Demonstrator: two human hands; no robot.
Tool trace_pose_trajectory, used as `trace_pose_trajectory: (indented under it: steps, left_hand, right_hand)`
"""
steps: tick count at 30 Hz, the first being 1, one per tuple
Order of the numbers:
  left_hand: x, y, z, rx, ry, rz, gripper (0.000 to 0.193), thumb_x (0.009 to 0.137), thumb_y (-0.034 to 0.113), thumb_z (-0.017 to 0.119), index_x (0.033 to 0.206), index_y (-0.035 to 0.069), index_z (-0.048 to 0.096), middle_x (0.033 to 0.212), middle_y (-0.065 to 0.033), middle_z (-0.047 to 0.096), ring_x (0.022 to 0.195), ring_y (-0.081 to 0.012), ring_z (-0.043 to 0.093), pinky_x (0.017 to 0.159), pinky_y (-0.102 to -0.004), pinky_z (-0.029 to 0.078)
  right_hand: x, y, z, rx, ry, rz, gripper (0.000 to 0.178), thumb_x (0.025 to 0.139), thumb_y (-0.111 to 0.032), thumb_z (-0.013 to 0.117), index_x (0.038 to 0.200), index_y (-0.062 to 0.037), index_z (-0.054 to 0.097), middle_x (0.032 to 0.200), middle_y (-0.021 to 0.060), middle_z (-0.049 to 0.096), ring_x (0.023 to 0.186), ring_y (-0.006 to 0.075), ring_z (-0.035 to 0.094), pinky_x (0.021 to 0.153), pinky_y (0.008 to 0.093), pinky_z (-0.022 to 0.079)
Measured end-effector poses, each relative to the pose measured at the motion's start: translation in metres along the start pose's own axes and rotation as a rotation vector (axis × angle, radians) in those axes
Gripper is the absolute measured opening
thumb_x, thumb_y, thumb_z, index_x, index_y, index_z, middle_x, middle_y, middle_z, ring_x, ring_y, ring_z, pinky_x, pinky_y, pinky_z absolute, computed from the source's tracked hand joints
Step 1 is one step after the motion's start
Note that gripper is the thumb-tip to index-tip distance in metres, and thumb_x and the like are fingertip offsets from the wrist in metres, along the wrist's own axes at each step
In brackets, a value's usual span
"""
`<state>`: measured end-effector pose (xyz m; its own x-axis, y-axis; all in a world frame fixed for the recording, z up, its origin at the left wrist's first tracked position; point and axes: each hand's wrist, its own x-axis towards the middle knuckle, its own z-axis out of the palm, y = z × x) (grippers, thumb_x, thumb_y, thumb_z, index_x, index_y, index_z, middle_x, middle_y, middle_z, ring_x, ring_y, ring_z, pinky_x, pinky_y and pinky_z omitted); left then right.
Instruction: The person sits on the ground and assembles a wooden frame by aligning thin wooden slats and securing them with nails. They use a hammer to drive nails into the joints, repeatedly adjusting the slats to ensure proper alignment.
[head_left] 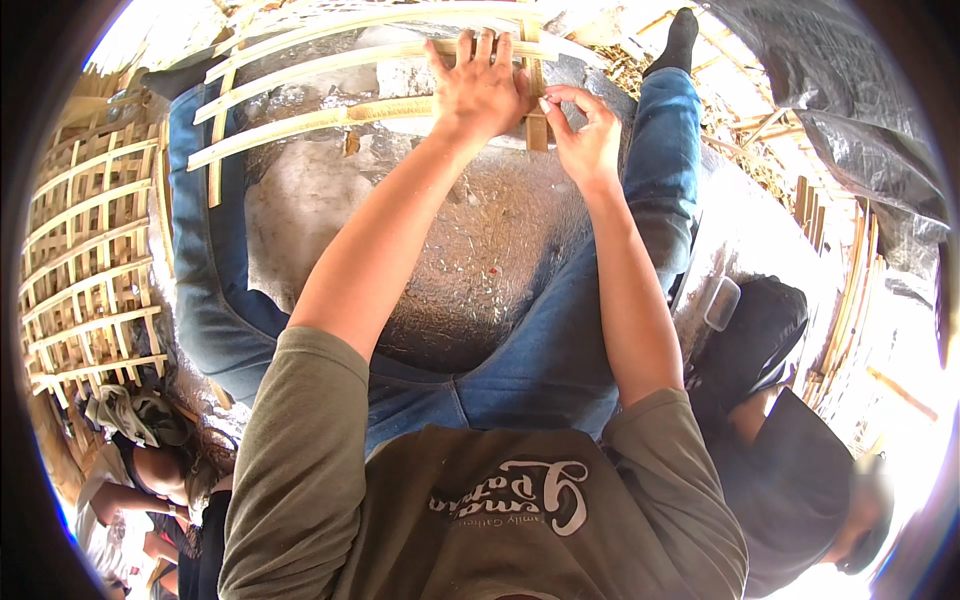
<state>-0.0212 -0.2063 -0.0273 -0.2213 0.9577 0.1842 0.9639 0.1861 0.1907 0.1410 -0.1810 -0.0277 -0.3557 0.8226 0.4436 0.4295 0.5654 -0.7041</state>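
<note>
A ladder-like frame of pale bamboo strips [325, 117] lies on the ground between my outstretched legs, its long slats crossing a short upright piece [537, 132] near the right end. My left hand [478, 90] rests flat over the slats beside that crosspiece, palm down with the fingers spread. Close by on the right, my right hand [586, 130] has its thumb and forefinger pinched together at the crosspiece. Something small and whitish shows at those fingertips, too small to name. The slat ends under my left hand are hidden.
Several woven bamboo lattice panels [95, 250] are stacked at the left. A person [165, 490] sits at the lower left, and another person in dark clothes [790, 480] is close at the lower right. Black plastic sheeting [850, 70] hangs at the upper right.
</note>
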Motion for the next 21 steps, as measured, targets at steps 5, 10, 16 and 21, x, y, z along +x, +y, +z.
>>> trace_pose_trajectory:
  steps: [5,10,16,21]
  left_hand:
    - [0.0003,-0.0017,0.0032,0.008,0.02,0.006,0.063,0.099,0.038,0.037,0.152,0.005,0.036,0.154,-0.0158,0.039,0.147,-0.0357,0.029,0.116,-0.0738,0.01]
    - [0.0003,-0.0017,0.0025,0.022,-0.008,-0.007,0.062,0.101,0.039,0.04,0.153,0.006,0.034,0.156,-0.0145,0.039,0.148,-0.0347,0.028,0.117,-0.0729,0.01]
    - [0.0008,-0.0011,0.0011,0.006,0.0,-0.007,0.062,0.1,0.038,0.041,0.153,0.006,0.034,0.155,-0.0139,0.039,0.148,-0.0335,0.029,0.117,-0.073,0.01]
    - [-0.0042,0.0007,0.0007,0.016,-0.016,-0.009,0.062,0.1,0.039,0.039,0.153,0.006,0.035,0.154,-0.0141,0.04,0.147,-0.0344,0.029,0.116,-0.0735,0.01]
  right_hand:
    - [-0.0005,-0.0097,-0.0013,0.065,-0.045,0.099,0.008,0.083,-0.004,0.072,0.09,-0.007,0.072,0.095,0.0092,0.076,0.09,0.0279,0.072,0.083,0.0354,0.055]
    - [-0.0043,-0.0097,0.0031,0.033,-0.018,0.077,0.009,0.083,-0.003,0.073,0.092,-0.0066,0.073,0.094,0.0098,0.076,0.09,0.0281,0.072,0.082,0.0354,0.055]
    - [-0.0059,-0.0047,0.0069,0.047,0.025,0.056,0.009,0.083,-0.004,0.074,0.091,-0.0065,0.075,0.095,0.0088,0.076,0.089,0.0271,0.072,0.083,0.0359,0.055]
    - [-0.0087,-0.0054,0.0017,0.03,-0.009,0.117,0.01,0.083,-0.006,0.075,0.093,-0.0075,0.076,0.095,0.0089,0.076,0.09,0.0263,0.073,0.084,0.0353,0.055]
